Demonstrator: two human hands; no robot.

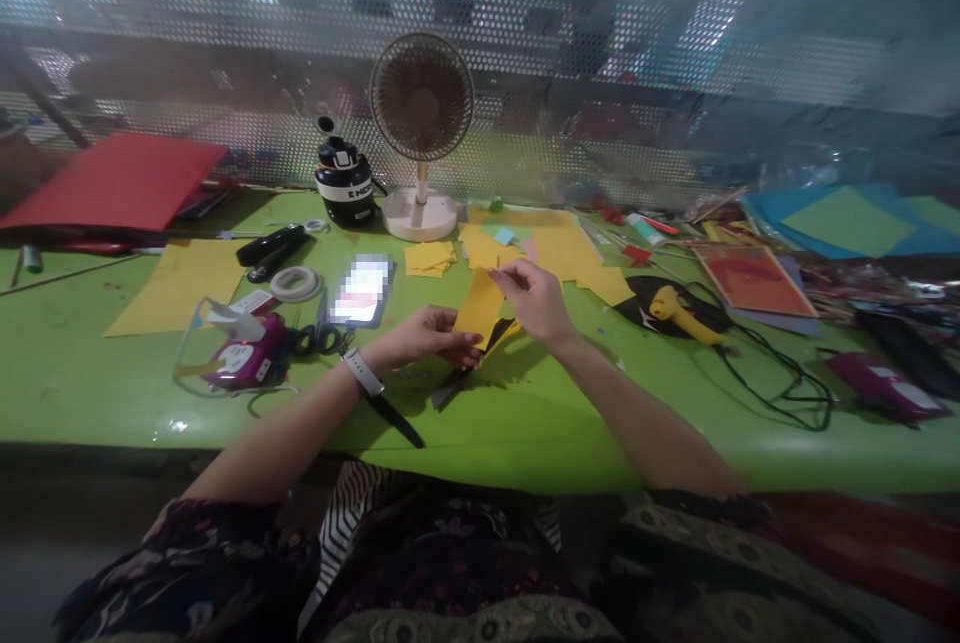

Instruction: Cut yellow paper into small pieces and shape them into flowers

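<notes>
Between my hands is a yellow piece of paper [478, 309], held up over the green table. My left hand [435, 335] grips its lower left part, thumb on the near side. At the paper's upper right corner, the fingers of my right hand [534, 301] are pinched together. Beneath the paper lie dark strips [453, 389] and a yellow edge, partly hidden, and I cannot tell what they belong to. A small stack of yellow paper pieces [429, 259] sits just beyond. Scissors [321, 331] rest left of my left wrist.
A white desk fan [421, 213] and black bottle [346, 185] stand at the back. Left are a phone [363, 291], tape roll [295, 284], stapler [271, 251] and purple power strip [244, 363]. A yellow glue gun [686, 315] with trailing cable lies right, near coloured sheets [847, 221].
</notes>
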